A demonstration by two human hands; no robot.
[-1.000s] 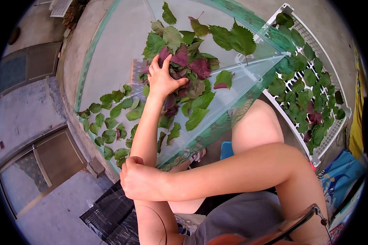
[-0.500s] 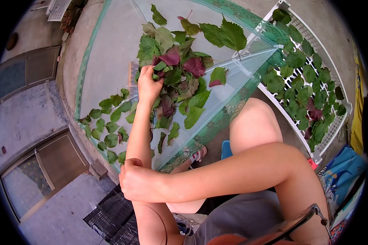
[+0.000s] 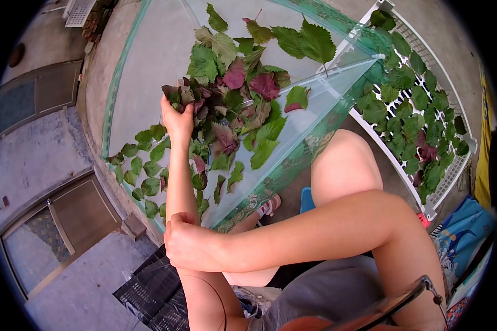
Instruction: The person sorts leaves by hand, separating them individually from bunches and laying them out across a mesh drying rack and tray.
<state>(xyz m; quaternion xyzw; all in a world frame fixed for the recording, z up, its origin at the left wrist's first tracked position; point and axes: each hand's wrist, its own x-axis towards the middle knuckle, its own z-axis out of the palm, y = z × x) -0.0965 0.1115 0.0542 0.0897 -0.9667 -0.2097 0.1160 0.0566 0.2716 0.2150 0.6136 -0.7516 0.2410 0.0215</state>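
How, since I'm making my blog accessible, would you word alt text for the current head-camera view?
A person's left hand holds green and purple leaves beside a leaf pile on a sheer, green-edged cover, while the right hand grips the left forearm. More leaves lie on a white slatted tray at the picture's right.

Yard; concrete ground [image 3: 453,58]; windows [image 3: 89,212]
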